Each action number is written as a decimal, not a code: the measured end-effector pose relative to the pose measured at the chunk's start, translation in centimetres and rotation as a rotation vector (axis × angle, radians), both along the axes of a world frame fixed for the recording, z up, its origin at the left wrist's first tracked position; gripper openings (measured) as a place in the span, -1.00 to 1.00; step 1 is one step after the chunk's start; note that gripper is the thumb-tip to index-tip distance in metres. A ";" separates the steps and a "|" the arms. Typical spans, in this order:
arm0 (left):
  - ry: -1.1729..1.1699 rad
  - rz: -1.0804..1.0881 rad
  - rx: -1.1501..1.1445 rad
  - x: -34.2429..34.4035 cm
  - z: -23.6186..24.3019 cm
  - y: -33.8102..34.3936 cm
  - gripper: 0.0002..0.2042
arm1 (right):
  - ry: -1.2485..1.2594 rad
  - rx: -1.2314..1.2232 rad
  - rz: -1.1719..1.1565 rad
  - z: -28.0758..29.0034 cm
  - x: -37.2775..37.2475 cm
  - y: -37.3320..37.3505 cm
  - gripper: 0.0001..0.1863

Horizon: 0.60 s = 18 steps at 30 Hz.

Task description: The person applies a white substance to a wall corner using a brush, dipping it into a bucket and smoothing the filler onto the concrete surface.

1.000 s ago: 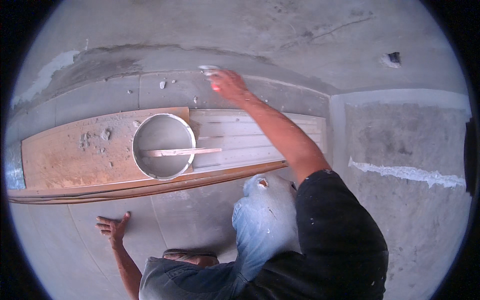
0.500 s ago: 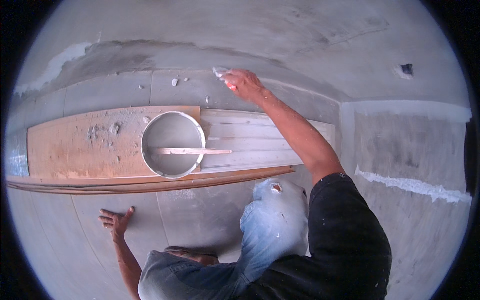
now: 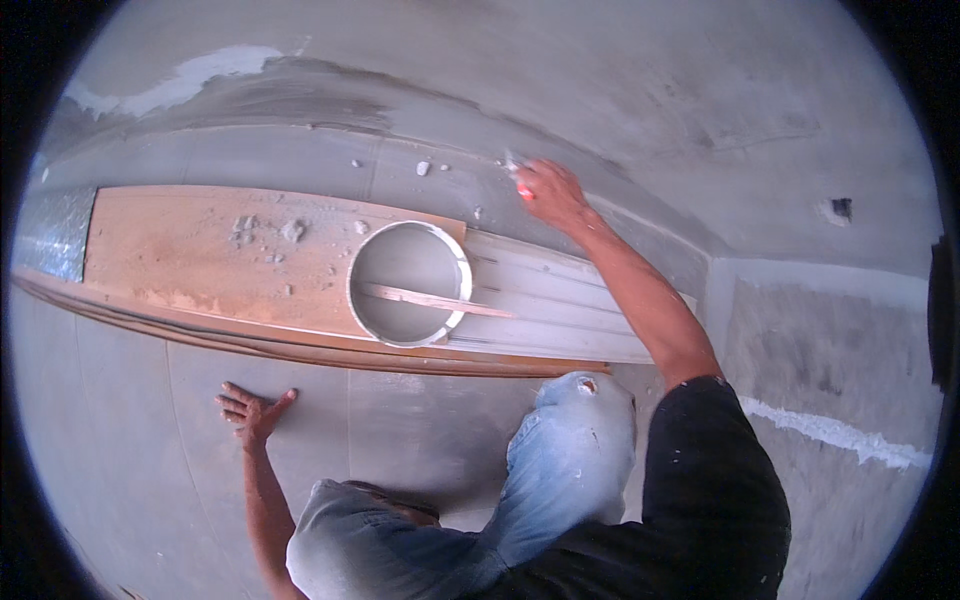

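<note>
My right hand [image 3: 555, 193] is closed around a small scraper [image 3: 524, 190] with a red handle; its pale blade points up and left, by the line where the floor meets the far wall. Whether the blade touches the wall, I cannot tell. On the grey floor at the lower left, my left hand [image 3: 254, 411] rests with fingers spread, holding nothing. Between my hands stands a round bucket [image 3: 466, 285] with a white-smeared rim and grey contents inside. A thin wooden stick [image 3: 440, 299] leans in it, its end sticking out over the right rim.
Under the bucket lie a brown board [image 3: 200, 255] strewn with grey crumbs and a white grooved panel [image 3: 570, 285]. The far wall has a white patch [image 3: 200, 75] and a hole [image 3: 841, 209]. A rough white band [image 3: 835, 432] crosses the right wall. Loose lumps [image 3: 423, 168] dot the floor.
The view has turned, so the bucket and boards appear further right and tilted. My right hand still grips the scraper near the wall's foot; my left stays spread on the floor.
</note>
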<state>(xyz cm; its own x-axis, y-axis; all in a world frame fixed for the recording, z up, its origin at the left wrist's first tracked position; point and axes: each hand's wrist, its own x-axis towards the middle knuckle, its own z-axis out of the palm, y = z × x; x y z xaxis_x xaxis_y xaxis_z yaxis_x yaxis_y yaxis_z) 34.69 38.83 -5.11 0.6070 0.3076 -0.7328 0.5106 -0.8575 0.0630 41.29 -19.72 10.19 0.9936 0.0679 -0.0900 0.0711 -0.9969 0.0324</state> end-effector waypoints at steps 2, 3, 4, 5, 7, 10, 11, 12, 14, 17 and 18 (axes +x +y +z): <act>0.052 -0.004 -0.006 0.2 0.5 -1.0 0.47 | 0.059 0.032 -0.059 1.9 -2.4 -1.1 -0.73; 0.046 0.006 -0.022 0.1 0.5 -1.2 0.47 | 0.060 0.056 -0.081 2.6 -3.5 -1.4 -0.74; 0.033 0.019 -0.021 0.2 0.2 -0.7 0.47 | 0.029 0.105 -0.107 3.2 -4.2 -0.7 -0.74; 0.024 0.029 -0.025 0.1 0.1 -0.5 0.48 | 0.004 0.149 -0.137 3.9 -5.1 0.0 -0.74; 0.053 0.029 -0.045 0.3 1.1 -1.1 0.48 | -0.081 0.242 -0.188 5.3 -6.7 1.4 -0.73; 0.059 0.038 -0.055 0.3 1.9 -0.8 0.47 | -0.151 0.352 -0.232 7.6 -7.7 4.4 -0.72; 0.059 0.051 -0.063 0.3 2.1 -0.9 0.47 | -0.178 0.340 -0.245 8.4 -8.1 5.0 -0.72; 0.059 0.061 -0.071 0.3 2.2 -1.2 0.47 | -0.204 0.327 -0.261 9.1 -8.5 5.6 -0.72; 0.050 0.060 -0.088 0.4 2.0 -0.6 0.43 | -0.225 0.323 -0.314 10.9 -9.3 6.8 -0.73; 0.010 0.107 -0.098 0.9 1.2 0.2 0.38 | -0.227 0.345 -0.403 14.4 -10.7 8.6 -0.74; 0.020 0.081 -0.090 1.2 1.0 0.7 0.34 | -0.244 0.351 -0.411 15.7 -11.1 9.2 -0.74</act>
<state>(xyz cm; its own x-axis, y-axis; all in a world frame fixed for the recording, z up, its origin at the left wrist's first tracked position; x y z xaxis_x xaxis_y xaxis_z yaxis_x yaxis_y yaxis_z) 35.90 39.55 -4.12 0.5676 0.2873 -0.7715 0.5798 -0.8048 0.1270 30.17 -10.47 25.94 0.9338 -0.3426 0.1030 -0.2912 -0.8952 -0.3374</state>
